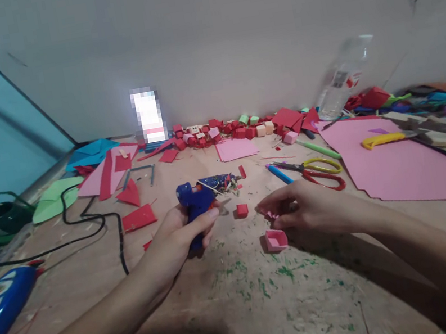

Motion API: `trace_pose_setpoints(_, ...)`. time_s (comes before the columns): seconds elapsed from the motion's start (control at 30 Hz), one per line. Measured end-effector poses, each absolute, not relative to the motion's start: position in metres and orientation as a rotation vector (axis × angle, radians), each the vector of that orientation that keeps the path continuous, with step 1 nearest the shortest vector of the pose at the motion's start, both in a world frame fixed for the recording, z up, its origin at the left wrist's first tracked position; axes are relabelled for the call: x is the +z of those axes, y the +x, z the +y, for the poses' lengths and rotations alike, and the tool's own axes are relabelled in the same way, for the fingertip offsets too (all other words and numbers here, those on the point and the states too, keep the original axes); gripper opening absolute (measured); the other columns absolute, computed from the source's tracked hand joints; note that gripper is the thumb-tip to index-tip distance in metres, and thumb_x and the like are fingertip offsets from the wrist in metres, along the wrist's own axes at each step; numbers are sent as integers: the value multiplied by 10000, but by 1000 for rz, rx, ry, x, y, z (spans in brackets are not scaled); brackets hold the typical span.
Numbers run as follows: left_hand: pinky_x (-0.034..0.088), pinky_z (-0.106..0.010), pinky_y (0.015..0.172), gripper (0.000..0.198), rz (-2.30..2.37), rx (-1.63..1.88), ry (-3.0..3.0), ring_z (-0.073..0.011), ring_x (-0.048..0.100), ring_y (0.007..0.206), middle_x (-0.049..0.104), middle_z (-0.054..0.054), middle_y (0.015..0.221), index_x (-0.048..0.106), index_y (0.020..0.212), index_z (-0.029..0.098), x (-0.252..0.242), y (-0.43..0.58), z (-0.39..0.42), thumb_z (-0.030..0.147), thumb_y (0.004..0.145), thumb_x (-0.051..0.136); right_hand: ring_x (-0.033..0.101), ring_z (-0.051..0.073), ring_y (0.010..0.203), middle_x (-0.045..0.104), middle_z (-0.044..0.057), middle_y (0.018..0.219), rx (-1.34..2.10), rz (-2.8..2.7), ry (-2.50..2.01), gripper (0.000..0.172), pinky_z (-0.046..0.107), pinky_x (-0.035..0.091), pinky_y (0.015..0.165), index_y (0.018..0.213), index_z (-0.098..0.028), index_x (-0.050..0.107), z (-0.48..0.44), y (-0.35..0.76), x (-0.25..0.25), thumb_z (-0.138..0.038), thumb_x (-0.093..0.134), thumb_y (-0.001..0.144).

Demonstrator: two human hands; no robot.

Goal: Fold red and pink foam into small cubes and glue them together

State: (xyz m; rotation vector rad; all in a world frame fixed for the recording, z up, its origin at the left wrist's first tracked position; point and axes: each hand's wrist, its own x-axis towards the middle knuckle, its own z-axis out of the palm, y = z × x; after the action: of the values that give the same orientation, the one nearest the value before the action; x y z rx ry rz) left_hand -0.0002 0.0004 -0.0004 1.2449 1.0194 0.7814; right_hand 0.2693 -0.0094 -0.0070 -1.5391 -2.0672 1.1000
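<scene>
My left hand (188,227) is wrapped round the handle of a blue hot glue gun (198,202), whose nozzle end, with scraps stuck about it, points right. My right hand (298,206) is curled low over the table, thumb and fingers closed on a small crinkled pink paper piece (271,215). Just below those fingers sits a small open pink paper box (277,240). A little red paper cube (242,210) stands between my two hands. Behind my right hand lie scissors (309,168) with yellow and red handles and a blue pen (279,173).
Several small paper cubes (238,130) line the wall. A lit phone (149,116) and a plastic bottle (343,78) lean there. Pink sheets (389,167) with a yellow-handled cutter (385,139) lie right. A black cable (120,235) loops at left, near a blue object (4,306).
</scene>
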Motion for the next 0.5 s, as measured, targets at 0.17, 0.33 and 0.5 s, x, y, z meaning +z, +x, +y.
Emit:
trace_pose_setpoints(0.17,296,-247,535,252,1019,778,1250,-121,400,557,470,64,613,610,983,172,2,-1,0,390,889,696,667,213,760,758,35,852,1079,-2084,-1587,298,312,496,671,1128,-215,787,-9,266,-5,-192,694,846)
trace_pose_setpoints(0.33,284,-259,543,262,1001,786,1249,-122,410,552,471,67,608,618,974,171,2,0,0,391,869,713,651,209,746,725,30,821,1049,-2095,-1644,162,311,467,650,964,-195,741,-11,261,1,-159,683,817)
trace_pose_setpoints(0.5,280,-262,564,280,1008,779,1258,-124,396,545,476,67,590,638,982,162,1,1,1,401,854,711,655,206,752,729,35,857,1073,-2042,-1592,126,322,489,670,903,-211,697,-11,263,0,-142,676,800)
